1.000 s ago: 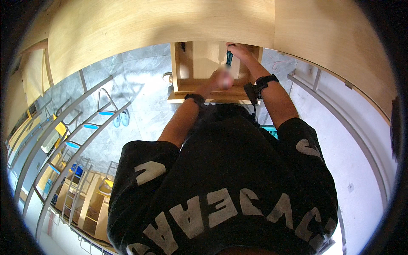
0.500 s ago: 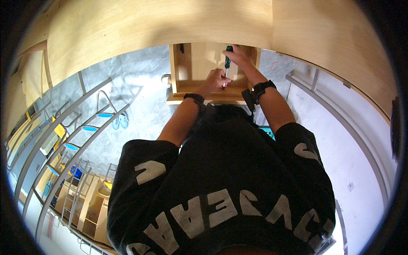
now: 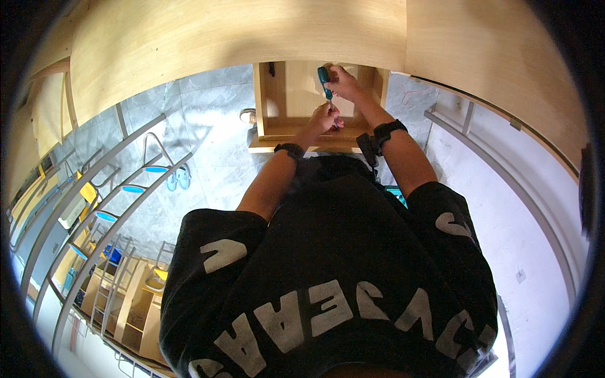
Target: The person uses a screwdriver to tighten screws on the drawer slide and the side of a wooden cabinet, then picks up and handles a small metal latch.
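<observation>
A pulled-out wooden drawer (image 3: pixel 296 88) lies below the light wood panel in front of me. Over it, my right hand (image 3: pixel 343 83) grips the green handle of a screwdriver (image 3: pixel 324 78) from its right side. The handle leans to the left. Lower down, my left hand (image 3: pixel 324 118) is closed around the screwdriver's metal shaft, close to the drawer's front board. Its fingers hide most of the shaft and the tip. Whether the tip touches a screw cannot be made out.
A wide wooden panel (image 3: pixel 239 38) arches over the far side. Metal rails (image 3: pixel 504 170) run along the right, and a metal ladder with blue steps (image 3: pixel 133 189) is at left. A small dark piece (image 3: pixel 271 69) sits in the drawer's far left. Blue slippers (image 3: pixel 178 179) lie on the tiled floor.
The screwdriver's handle has swung to the left with my right hand. My left hand has shifted slightly and now covers more of the shaft.
</observation>
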The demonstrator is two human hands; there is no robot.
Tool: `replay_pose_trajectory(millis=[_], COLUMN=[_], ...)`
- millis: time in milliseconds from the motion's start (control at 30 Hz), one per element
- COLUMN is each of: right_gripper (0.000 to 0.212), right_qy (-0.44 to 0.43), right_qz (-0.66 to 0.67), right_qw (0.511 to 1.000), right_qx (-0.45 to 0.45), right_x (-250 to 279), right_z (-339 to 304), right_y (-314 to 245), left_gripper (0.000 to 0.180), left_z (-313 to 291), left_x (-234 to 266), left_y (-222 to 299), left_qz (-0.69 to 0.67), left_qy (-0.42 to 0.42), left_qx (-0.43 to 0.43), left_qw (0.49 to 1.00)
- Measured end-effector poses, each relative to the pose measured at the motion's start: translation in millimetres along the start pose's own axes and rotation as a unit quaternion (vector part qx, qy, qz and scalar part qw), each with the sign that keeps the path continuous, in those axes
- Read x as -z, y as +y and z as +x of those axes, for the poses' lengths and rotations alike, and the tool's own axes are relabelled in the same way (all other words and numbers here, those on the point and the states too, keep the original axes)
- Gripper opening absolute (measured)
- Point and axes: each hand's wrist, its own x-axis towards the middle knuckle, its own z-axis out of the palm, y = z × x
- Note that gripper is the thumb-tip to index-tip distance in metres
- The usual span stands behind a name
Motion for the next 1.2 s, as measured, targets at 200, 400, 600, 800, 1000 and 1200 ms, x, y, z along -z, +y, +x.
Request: replay_pose_trajectory(millis=[200, 400, 600, 800, 1000, 1200], right_gripper=[0.052, 0.042, 0.044, 0.041, 0.038, 0.038], right_qy=[0.016, -0.065, -0.069, -0.046, -0.031, -0.028], right_qz=[-0.036, 0.046, 0.082, 0.035, 0.021, 0.038], right_qw=[0.997, 0.996, 0.994, 0.996, 0.998, 0.997], right_qx=[0.065, -0.025, -0.036, -0.066, -0.043, -0.067], right_x=[-7, 5, 11, 10, 7, 14], right_z=[6, -5, -8, -8, -9, -18], right_y=[24, -2, -5, 2, 1, -12], left_gripper=[0.006, 0.010, 0.010, 0.013, 0.013, 0.012], left_z=[7, 11, 7, 0, 8, 17], left_x=[9, 18, 17, 6, 16, 23], left_y=[-5, -11, 6, 27, 13, -3], left_qz=[0.077, 0.036, 0.041, 0.138, 0.157, 0.180], left_qy=[0.004, -0.058, -0.089, -0.047, -0.075, -0.101], left_qx=[-0.053, -0.054, 0.025, 0.051, 0.060, 0.014], left_qw=[0.996, 0.996, 0.995, 0.988, 0.983, 0.978])
